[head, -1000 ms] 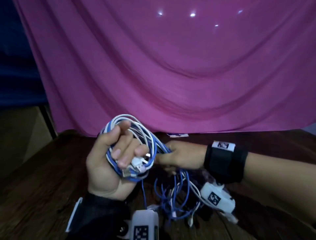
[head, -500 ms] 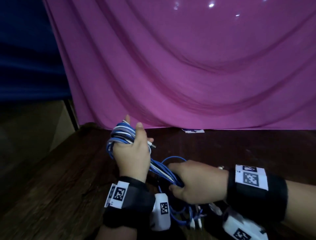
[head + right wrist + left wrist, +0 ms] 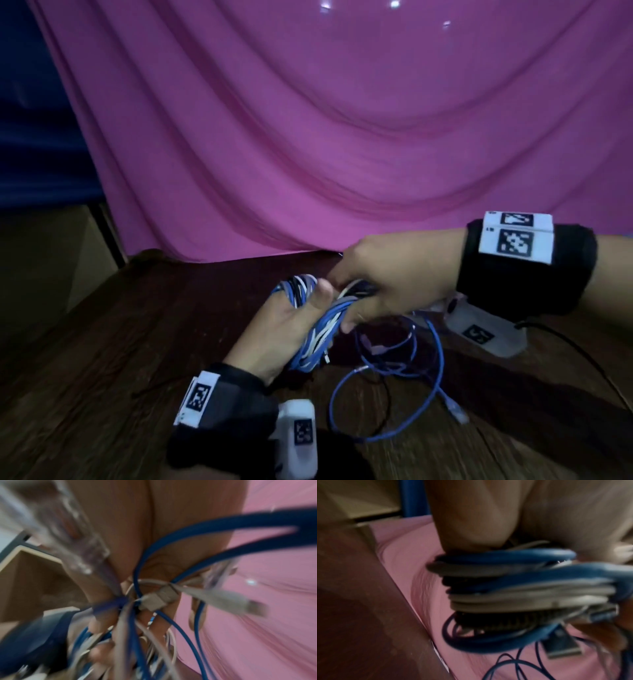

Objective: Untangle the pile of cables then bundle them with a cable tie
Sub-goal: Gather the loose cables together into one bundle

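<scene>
A coil of blue, white and black cables [image 3: 317, 337] is wound around my left hand [image 3: 281, 329], whose thumb presses on top of the wraps. My right hand [image 3: 380, 287] grips the same coil from the right, fingers curled over the strands. A loose blue cable [image 3: 387, 404] trails from the coil in loops on the dark wooden table [image 3: 102, 359], ending in a clear plug [image 3: 457, 413]. In the left wrist view the stacked wraps [image 3: 522, 588] fill the frame, with a USB plug [image 3: 559, 646] hanging below. The right wrist view is blurred, showing blue strands and a white USB connector [image 3: 223, 600].
A pink cloth [image 3: 342, 137] hangs behind the table's far edge. A thin black cord [image 3: 575, 353] runs from the right wrist camera across the table at right. A pale cabinet [image 3: 44, 267] stands left of the table.
My right hand rose from low beside the coil to grip it at the top. My left hand tilted over with the coil, and a loose blue loop now lies spread on the table.
</scene>
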`<control>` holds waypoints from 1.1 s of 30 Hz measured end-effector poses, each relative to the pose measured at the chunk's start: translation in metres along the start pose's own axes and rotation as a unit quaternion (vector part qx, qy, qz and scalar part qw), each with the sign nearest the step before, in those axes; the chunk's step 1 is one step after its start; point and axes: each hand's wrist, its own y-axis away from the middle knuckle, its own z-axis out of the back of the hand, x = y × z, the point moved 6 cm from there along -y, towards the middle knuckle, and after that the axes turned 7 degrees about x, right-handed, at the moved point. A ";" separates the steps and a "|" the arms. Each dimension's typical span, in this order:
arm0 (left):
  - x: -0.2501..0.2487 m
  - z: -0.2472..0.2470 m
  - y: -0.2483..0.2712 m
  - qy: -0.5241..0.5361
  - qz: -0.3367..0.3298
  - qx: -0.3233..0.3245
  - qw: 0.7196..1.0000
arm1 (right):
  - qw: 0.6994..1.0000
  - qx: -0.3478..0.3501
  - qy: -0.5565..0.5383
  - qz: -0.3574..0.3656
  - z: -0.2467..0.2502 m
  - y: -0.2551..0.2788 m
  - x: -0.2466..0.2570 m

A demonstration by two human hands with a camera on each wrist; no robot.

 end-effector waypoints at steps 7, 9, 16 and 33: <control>0.004 -0.028 -0.005 -0.071 -0.004 0.066 0.995 | 0.994 0.059 -0.061 -0.070 -0.010 0.003 -0.033; 0.008 -0.010 -0.003 -0.131 0.025 -0.022 0.991 | 0.991 0.064 -0.097 -0.069 -0.015 0.002 -0.045; 0.034 0.086 0.015 -0.303 0.191 -0.219 0.908 | 0.944 -0.033 -0.293 -0.150 -0.002 0.039 -0.142; 0.059 0.053 0.018 0.133 0.284 -0.166 0.935 | 0.955 -0.205 -0.213 -0.016 -0.104 0.017 0.065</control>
